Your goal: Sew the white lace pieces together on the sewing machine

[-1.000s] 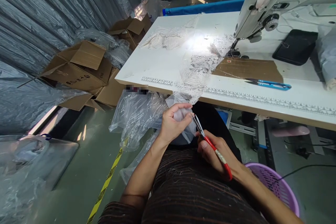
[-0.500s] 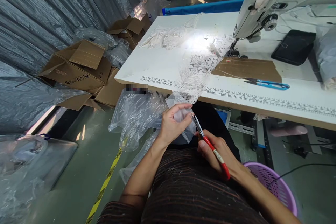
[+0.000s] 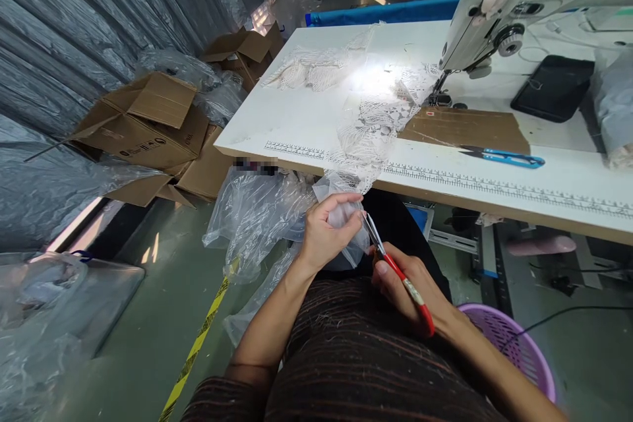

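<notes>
My left hand (image 3: 327, 229) pinches the edge of a sheer white fabric (image 3: 350, 247) between thumb and fingers, just below the table's front edge. My right hand (image 3: 406, 281) is closed around red-handled scissors (image 3: 403, 277). Their metal blades point up and to the left, with the tips right at my left thumb and the fabric edge. Cream lace (image 3: 368, 125) runs from the sewing machine's (image 3: 494, 20) needle area across the table and hangs over the edge towards my left hand. How far the fabric lies between the blades I cannot tell.
Blue thread snips (image 3: 512, 158) lie on the white table (image 3: 277, 122) near a cardboard piece (image 3: 469, 128) and a black pouch (image 3: 554, 89). Clear plastic (image 3: 257, 224) hangs under the table's left edge. Cardboard boxes (image 3: 153, 122) stand at left, a purple basket (image 3: 509, 343) at lower right.
Almost nothing differs. The scissors and my right hand have shifted very slightly; both hands keep their holds and the lace lies the same.
</notes>
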A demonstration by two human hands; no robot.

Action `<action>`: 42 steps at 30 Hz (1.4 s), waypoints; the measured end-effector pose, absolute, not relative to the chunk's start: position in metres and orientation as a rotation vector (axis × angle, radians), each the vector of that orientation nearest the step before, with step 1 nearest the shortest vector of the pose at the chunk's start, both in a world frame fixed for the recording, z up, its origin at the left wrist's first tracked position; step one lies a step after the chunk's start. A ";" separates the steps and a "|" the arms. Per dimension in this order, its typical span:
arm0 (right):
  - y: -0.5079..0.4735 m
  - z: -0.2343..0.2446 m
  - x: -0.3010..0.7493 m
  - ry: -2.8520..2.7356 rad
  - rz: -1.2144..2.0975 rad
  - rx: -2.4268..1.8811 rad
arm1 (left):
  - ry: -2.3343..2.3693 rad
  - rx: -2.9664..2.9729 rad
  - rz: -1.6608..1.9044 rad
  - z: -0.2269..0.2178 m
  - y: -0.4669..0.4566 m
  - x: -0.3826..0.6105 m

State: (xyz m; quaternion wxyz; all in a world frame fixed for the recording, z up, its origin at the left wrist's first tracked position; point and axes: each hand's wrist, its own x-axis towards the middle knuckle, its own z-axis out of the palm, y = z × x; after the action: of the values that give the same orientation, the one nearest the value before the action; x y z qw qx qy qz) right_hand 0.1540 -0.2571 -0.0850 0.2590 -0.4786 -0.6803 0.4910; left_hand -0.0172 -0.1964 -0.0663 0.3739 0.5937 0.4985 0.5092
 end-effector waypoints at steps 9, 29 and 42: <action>-0.258 -0.086 0.156 -1.821 1.358 -1.302 | 1.263 1.518 1.304 -0.065 -0.197 -0.017; -0.257 -0.086 0.155 -1.847 1.396 -1.296 | 1.258 1.554 1.324 -0.063 -0.197 -0.016; -0.256 -0.084 0.155 -1.735 1.464 -1.246 | 1.278 1.627 1.323 -0.060 -0.198 -0.016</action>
State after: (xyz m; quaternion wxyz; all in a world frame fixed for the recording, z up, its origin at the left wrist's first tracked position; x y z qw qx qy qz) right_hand 0.1555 -0.2558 -0.0843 0.2728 -0.4628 -0.6446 0.5439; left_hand -0.0158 -0.1977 -0.0598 0.3364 0.6239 0.4902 0.5073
